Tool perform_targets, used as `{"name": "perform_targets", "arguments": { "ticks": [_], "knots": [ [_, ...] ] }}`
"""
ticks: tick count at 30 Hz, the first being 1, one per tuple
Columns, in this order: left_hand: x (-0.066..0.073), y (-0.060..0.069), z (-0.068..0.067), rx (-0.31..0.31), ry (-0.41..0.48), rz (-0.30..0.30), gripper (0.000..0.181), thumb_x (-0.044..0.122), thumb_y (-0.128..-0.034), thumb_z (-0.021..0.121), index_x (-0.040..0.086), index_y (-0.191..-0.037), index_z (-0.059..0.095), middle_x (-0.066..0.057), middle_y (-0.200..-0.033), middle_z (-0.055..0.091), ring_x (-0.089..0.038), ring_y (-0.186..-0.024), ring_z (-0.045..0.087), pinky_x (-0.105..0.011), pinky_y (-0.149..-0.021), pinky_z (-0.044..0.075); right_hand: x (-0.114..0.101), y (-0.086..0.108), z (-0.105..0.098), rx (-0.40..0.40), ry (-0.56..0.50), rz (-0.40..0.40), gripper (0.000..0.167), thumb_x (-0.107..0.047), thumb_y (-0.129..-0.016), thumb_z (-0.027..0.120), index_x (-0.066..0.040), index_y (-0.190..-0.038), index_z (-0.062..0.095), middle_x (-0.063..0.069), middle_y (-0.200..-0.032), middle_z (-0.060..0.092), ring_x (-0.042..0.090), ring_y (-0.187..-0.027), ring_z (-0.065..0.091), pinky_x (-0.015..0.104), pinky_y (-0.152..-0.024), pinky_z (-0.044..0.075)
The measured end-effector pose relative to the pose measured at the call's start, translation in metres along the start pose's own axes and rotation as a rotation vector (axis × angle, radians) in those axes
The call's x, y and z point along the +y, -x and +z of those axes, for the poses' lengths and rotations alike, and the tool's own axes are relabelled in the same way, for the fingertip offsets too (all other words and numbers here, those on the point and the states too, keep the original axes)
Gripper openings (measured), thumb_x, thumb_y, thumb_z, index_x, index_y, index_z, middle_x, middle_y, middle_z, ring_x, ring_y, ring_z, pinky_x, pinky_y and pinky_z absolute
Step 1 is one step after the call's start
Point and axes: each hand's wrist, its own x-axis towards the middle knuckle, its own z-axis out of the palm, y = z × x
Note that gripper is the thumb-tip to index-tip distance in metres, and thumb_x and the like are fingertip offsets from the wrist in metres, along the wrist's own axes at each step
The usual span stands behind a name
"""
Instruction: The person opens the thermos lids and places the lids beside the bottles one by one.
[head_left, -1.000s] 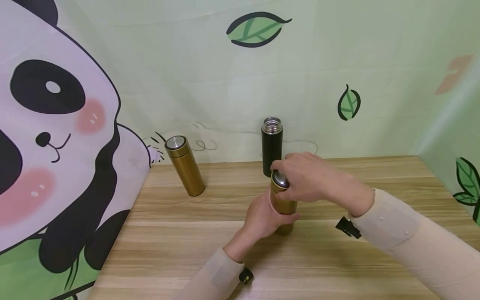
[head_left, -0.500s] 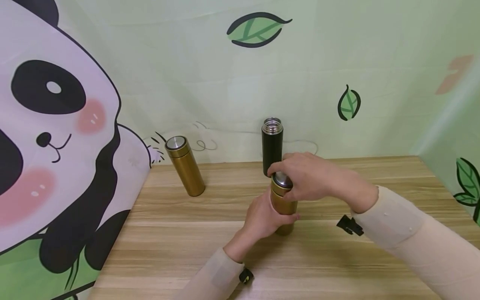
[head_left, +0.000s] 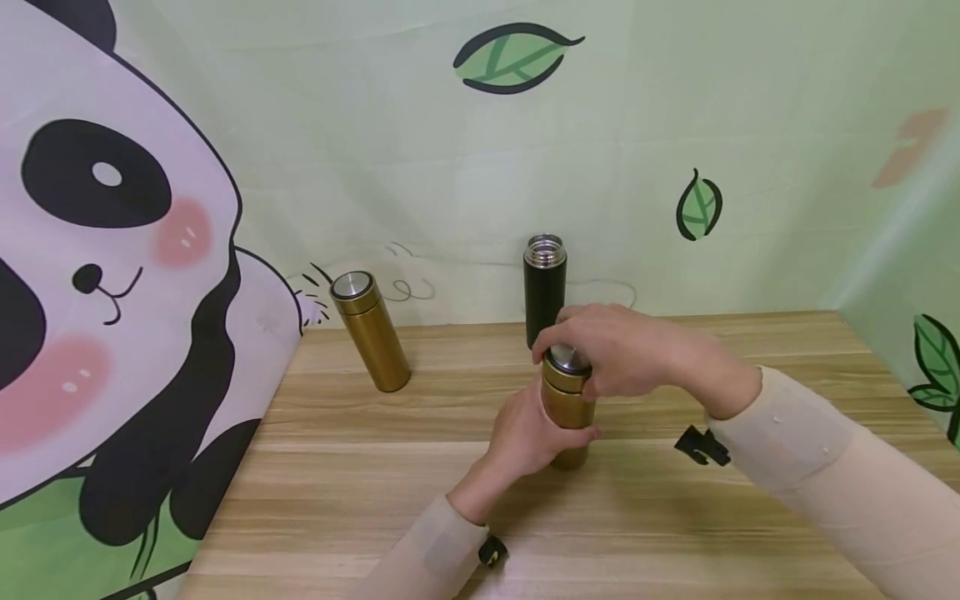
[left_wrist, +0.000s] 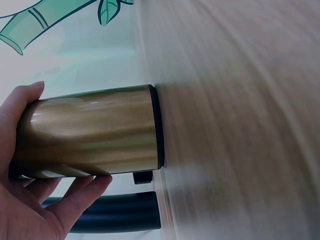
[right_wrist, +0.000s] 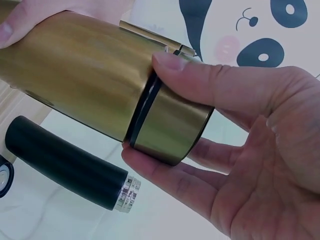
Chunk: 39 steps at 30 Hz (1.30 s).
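A gold thermos (head_left: 567, 408) stands upright on the wooden table. My left hand (head_left: 531, 432) wraps round its body; in the left wrist view the thumb and fingers lie on opposite sides of it and its black base meets the table. Up at the top, my right hand (head_left: 626, 346) grips the lid (right_wrist: 172, 125) between thumb and fingers. A black ring (right_wrist: 145, 107) shows at the seam between lid and body. Just behind stands a black thermos (head_left: 544, 292) without a lid, its silver threaded neck (right_wrist: 128, 194) bare.
Another gold thermos (head_left: 372, 337), with its lid on, stands at the back left. A round black and silver piece (right_wrist: 5, 176) lies near the black thermos's base in the right wrist view. Printed cloth walls (head_left: 420, 183) border the table (head_left: 315, 500).
My right hand has turned a little on the lid and shifted slightly right, so more of the lid's silver top shows. The left hand and the gold thermos have kept their place.
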Motion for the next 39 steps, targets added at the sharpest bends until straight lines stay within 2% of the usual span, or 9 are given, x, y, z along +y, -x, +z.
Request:
{"name": "perform_targets", "arguments": {
  "ticks": [12, 23, 27, 30, 33, 36, 39],
  "knots": [
    [0.0003, 0.0012, 0.0005, -0.004, 0.01, -0.005, 0.077, 0.053, -0.0769, 0.088, 0.021, -0.135, 0.05, 0.006, -0.113, 0.069, -0.012, -0.094, 0.063, -0.032, -0.084, 0.05, 0.0034, -0.0007, 0.0015, 0.001, -0.033, -0.048, 0.067, 0.018, -0.068, 0.082, -0.021, -0.121, 0.07, -0.001, -0.118, 0.064, 0.024, -0.112, 0.063, 0.052, -0.099, 0.051],
    [-0.0008, 0.0006, 0.0012, -0.003, 0.02, 0.001, 0.075, 0.051, -0.0769, 0.089, 0.022, -0.135, 0.05, 0.006, -0.113, 0.068, -0.012, -0.093, 0.063, -0.032, -0.084, 0.05, 0.0045, -0.0002, 0.0024, 0.01, -0.04, -0.062, 0.068, 0.021, -0.068, 0.078, -0.022, -0.12, 0.07, -0.002, -0.116, 0.063, 0.024, -0.112, 0.063, 0.052, -0.099, 0.051],
    [-0.0004, 0.0002, 0.0015, -0.004, 0.024, -0.003, 0.078, 0.051, -0.0769, 0.089, 0.021, -0.137, 0.049, 0.006, -0.114, 0.069, -0.012, -0.095, 0.064, -0.032, -0.085, 0.05, 0.0049, 0.0009, 0.0021, 0.001, -0.045, -0.059, 0.072, 0.018, -0.068, 0.08, -0.025, -0.124, 0.069, -0.001, -0.122, 0.063, 0.025, -0.115, 0.063, 0.052, -0.1, 0.051],
    [-0.0006, -0.0001, 0.0017, -0.006, 0.03, -0.005, 0.076, 0.05, -0.0769, 0.089, 0.021, -0.136, 0.05, 0.007, -0.113, 0.069, -0.011, -0.095, 0.064, -0.032, -0.085, 0.051, 0.0048, 0.0026, 0.0019, -0.017, -0.06, -0.04, 0.077, 0.011, -0.069, 0.086, -0.028, -0.132, 0.066, 0.002, -0.129, 0.061, 0.025, -0.117, 0.063, 0.051, -0.1, 0.051],
    [-0.001, -0.0008, 0.0017, 0.001, 0.031, 0.01, 0.076, 0.048, -0.0769, 0.09, 0.023, -0.136, 0.049, 0.008, -0.113, 0.069, -0.011, -0.096, 0.065, -0.033, -0.086, 0.051, 0.0053, 0.0038, 0.002, -0.023, -0.064, -0.019, 0.08, -0.004, -0.071, 0.092, -0.027, -0.141, 0.061, 0.006, -0.131, 0.06, 0.025, -0.115, 0.063, 0.049, -0.099, 0.052],
    [-0.0011, -0.0015, 0.002, 0.013, 0.022, 0.022, 0.077, 0.049, -0.0767, 0.09, 0.024, -0.136, 0.048, 0.007, -0.115, 0.07, -0.012, -0.099, 0.066, -0.033, -0.087, 0.052, 0.0053, 0.004, 0.0021, -0.011, -0.05, 0.016, 0.083, -0.026, -0.075, 0.094, -0.025, -0.147, 0.054, 0.008, -0.128, 0.059, 0.024, -0.112, 0.064, 0.047, -0.096, 0.053],
    [-0.0008, -0.0015, 0.0028, 0.023, 0.008, 0.019, 0.074, 0.049, -0.0764, 0.09, 0.025, -0.134, 0.05, 0.006, -0.115, 0.071, -0.014, -0.1, 0.067, -0.034, -0.086, 0.052, 0.0041, 0.0042, 0.0022, 0.019, 0.001, 0.079, 0.089, -0.051, -0.077, 0.089, -0.022, -0.151, 0.05, 0.009, -0.123, 0.061, 0.024, -0.103, 0.065, 0.046, -0.09, 0.055]
  ]
}}
